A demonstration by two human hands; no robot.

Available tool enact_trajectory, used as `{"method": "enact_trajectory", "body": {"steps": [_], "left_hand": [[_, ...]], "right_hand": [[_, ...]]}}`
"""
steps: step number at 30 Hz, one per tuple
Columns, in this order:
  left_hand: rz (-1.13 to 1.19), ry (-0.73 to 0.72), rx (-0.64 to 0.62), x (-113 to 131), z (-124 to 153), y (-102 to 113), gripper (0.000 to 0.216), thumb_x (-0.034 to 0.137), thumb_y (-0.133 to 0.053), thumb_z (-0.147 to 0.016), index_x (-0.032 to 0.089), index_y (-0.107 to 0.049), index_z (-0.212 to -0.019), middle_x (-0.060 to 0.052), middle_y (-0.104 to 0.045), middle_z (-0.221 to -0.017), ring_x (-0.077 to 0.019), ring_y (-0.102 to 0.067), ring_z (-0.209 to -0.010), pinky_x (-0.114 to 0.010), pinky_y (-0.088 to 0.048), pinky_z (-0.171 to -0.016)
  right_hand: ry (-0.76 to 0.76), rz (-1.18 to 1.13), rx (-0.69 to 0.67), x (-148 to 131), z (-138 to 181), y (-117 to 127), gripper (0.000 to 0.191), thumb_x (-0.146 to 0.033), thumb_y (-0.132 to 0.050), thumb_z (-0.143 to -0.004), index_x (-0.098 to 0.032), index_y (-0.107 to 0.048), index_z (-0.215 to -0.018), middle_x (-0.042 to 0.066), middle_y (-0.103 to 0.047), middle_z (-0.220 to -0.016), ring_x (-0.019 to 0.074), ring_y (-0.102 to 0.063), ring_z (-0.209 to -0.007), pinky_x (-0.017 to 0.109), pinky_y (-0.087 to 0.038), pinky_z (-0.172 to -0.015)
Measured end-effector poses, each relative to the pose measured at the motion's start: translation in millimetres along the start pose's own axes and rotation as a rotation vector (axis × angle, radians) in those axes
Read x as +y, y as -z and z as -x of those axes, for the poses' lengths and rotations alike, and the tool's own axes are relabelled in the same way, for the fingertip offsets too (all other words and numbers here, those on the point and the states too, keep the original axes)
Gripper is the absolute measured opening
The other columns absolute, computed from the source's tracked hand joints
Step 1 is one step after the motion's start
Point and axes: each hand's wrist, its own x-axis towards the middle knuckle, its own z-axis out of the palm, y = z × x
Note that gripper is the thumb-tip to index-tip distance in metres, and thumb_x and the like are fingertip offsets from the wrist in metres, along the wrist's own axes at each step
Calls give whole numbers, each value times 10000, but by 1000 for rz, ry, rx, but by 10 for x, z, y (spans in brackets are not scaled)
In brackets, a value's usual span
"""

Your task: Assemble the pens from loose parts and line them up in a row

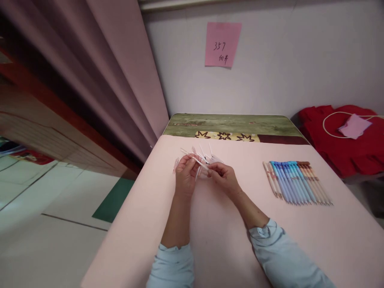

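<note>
Between my two hands runs a thin white pen part (pixel 200 162), slanting down to the right. My left hand (pixel 186 176) pinches its upper left end with thumb and fingertips. Its lower right end meets the closed fingers of my right hand (pixel 224 176). Loose thin white sticks (pixel 201 149) and clear pinkish pen pieces (pixel 176 164) lie on the table just beyond and beside my hands. My fingers hide part of this loose pile, and the small pieces are too blurred to tell apart.
To the right lies a neat row of pens (pixel 295 182) in beige, blue and brown. The pale pink table cover (pixel 222 240) ends before a green patterned strip (pixel 234 122) at the wall. A red cloth (pixel 330 140) is at the far right, a curtain (pixel 120 60) at the left.
</note>
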Motion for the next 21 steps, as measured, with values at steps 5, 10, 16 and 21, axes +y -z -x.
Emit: {"method": "enact_trajectory", "body": {"steps": [5, 10, 16, 21], "left_hand": [[-69, 7, -8, -55, 9, -25, 244, 227, -820, -683, 148, -648, -837, -50, -734, -882, -137, -691, -778, -269, -544, -788], [-69, 22, 35, -86, 18, -60, 296, 250, -830, -673, 145, -627, -860, -81, -751, -911, -155, -707, -790, -284, -559, -780], [-66, 15, 70, -128, 47, -96, 292, 256, -816, -698, 158, -594, -861, -78, -754, -916, -140, -708, -777, -270, -557, -782], [-95, 12, 32, -138, 67, -114, 272, 264, -800, -722, 158, -604, -879, -76, -753, -923, -125, -699, -753, -251, -551, -766]], "right_hand": [[25, -59, 132, 21, -24, 2, 272, -382, -742, -770, -198, -675, -958, -17, -632, -701, 104, -532, -565, 225, -421, -528], [4, -144, 217, -1, -58, -13, 323, -385, -807, -690, -200, -618, -874, -54, -542, -640, 81, -447, -528, 206, -370, -495], [-40, -191, 221, 5, -69, -22, 358, -403, -830, -661, -198, -603, -847, -70, -507, -593, 75, -407, -498, 205, -332, -474], [-39, -107, 212, -18, -57, -5, 319, -471, -764, -743, -180, -634, -741, -43, -548, -561, 87, -438, -484, 220, -360, -479]]}}
